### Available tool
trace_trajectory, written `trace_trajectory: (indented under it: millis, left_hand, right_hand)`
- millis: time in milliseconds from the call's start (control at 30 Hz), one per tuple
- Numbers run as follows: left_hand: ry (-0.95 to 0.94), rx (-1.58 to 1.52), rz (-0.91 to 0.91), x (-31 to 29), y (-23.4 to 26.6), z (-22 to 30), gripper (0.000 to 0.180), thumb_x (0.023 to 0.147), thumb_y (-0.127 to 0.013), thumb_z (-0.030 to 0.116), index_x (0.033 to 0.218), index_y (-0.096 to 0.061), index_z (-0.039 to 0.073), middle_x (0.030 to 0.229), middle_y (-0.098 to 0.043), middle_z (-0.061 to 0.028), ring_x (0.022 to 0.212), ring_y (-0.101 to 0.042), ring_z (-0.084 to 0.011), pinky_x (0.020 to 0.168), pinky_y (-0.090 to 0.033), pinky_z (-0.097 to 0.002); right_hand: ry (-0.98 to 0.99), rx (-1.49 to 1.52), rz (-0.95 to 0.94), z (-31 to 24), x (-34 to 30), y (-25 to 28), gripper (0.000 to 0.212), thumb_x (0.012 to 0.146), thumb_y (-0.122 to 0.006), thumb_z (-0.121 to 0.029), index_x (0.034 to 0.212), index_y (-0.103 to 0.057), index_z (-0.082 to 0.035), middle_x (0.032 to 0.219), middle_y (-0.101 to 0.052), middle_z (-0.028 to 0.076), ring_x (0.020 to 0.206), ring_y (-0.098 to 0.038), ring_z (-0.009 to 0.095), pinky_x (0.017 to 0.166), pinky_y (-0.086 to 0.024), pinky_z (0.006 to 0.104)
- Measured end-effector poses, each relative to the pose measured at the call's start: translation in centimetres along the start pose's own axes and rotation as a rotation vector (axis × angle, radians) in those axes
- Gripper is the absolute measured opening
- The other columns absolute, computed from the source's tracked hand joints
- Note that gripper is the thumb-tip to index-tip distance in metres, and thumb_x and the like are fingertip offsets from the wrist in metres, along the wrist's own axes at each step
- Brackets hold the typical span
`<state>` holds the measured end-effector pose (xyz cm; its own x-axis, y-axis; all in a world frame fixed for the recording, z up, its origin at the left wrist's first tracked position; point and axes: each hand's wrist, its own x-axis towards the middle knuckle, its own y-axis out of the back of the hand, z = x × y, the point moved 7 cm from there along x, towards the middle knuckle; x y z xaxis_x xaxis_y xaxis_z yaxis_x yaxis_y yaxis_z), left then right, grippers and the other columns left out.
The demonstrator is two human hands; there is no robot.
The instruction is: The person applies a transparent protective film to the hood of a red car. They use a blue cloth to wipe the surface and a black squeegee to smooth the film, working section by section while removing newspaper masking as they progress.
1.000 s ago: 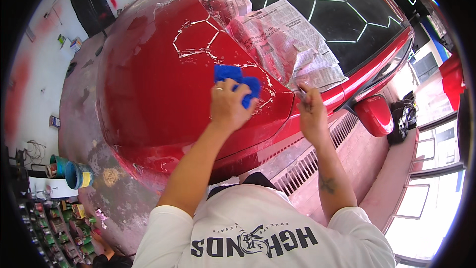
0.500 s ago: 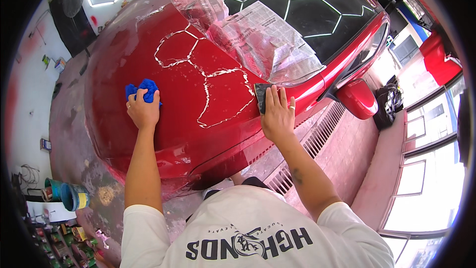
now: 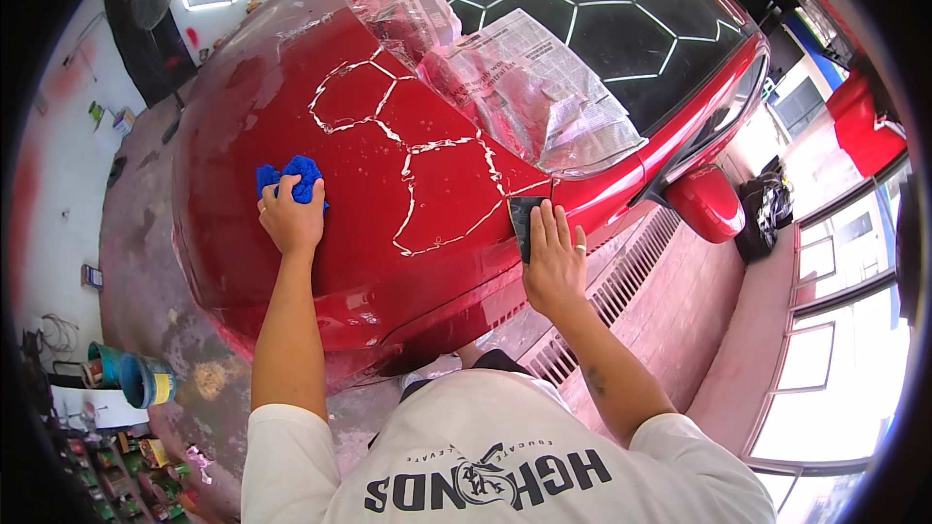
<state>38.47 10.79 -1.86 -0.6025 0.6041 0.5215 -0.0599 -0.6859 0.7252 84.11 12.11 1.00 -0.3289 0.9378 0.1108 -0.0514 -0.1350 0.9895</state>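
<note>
A car's red hood (image 3: 262,126), glossy with wet-looking patches and bent light reflections, lies in front of me. My left hand (image 3: 291,218) rests on its left part, fingers curled round a bunched blue cloth (image 3: 304,178). At the right edge, along the fender, my right hand (image 3: 556,257) lies with long, straight fingers over a dark piece of sandpaper (image 3: 522,218), pressing it to the paint. Part of the sandpaper sticks out left of the fingers; the rest is hidden beneath them. A ring sits on one right finger.
Newspaper and plastic film (image 3: 534,87) cover the base of the windshield (image 3: 582,10). A red side mirror (image 3: 706,204) juts out at right, above a floor grate (image 3: 631,262). Blue buckets (image 3: 148,383) stand at lower left, near shelves of cans (image 3: 126,475). A black bag (image 3: 765,209) lies beyond the mirror.
My right hand has slid with the sandpaper along the fender edge toward me. The left hand keeps its place on the hood with the cloth. The whole view has shifted slightly.
</note>
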Motion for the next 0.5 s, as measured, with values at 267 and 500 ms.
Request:
trace_trajectory:
  millis: [267, 500]
  left_hand:
    - [-0.005, -0.014, 0.012, -0.2, 0.1, 0.7, 0.042, 0.09, -0.09, 0.046, 0.121, -0.077, 0.019, 0.127, -0.069, -0.0135, 0.119, -0.066, -0.0423, 0.102, -0.055, -0.0556]
    - [-0.013, -0.029, 0.018, -0.2, -0.1, 0.7, 0.042, 0.09, -0.089, 0.045, 0.12, -0.077, 0.019, 0.126, -0.069, -0.0129, 0.12, -0.066, -0.042, 0.102, -0.055, -0.0554]
  right_hand:
    - [-0.261, 1.434, -0.021, 5.8, 8.3, 5.5, 0.05, 0.122, -0.048, -0.03, 0.161, -0.053, 0.001, 0.153, -0.066, 0.024, 0.143, -0.065, 0.032, 0.118, -0.053, 0.0504]
    - [0.105, 2.516, -0.36, 3.7, 5.9, 8.4, 0.063, 0.122, -0.04, -0.045, 0.168, -0.045, -0.002, 0.161, -0.06, 0.027, 0.147, -0.057, 0.056, 0.114, -0.053, 0.063]
